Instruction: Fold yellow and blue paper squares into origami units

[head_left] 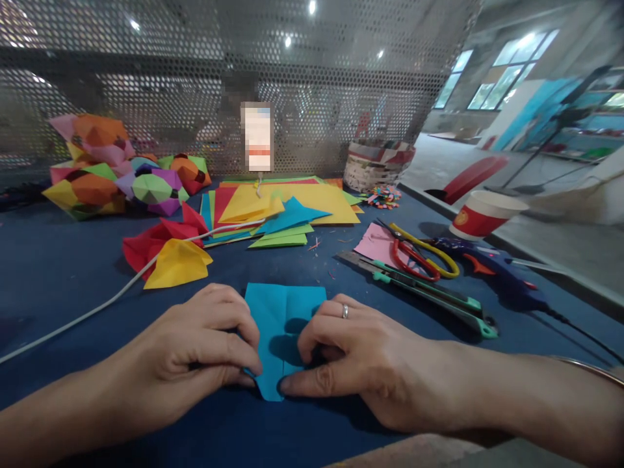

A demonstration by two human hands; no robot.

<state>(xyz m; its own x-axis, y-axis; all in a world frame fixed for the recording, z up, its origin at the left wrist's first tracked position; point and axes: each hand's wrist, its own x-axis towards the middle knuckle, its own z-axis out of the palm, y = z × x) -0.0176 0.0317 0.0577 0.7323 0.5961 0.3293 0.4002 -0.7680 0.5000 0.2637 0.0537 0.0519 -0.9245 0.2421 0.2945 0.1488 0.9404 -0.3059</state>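
A folded sheet of blue paper [285,315] lies on the dark blue table [58,260] right in front of me. My left hand [195,354] has its fingers curled and pressed on the paper's left edge. From the other side my right hand [361,361], with a ring on one finger, pinches the paper's right side and lower corner. Both hands hide the lower part of the sheet.
Red and yellow folded pieces [168,253] and a white cable [97,305] lie at left. Loose coloured sheets [287,205] sit behind, paper balls [117,172] at far left. Scissors [419,253], a box cutter [429,292], a glue gun [497,270] and a paper cup [480,214] are at right.
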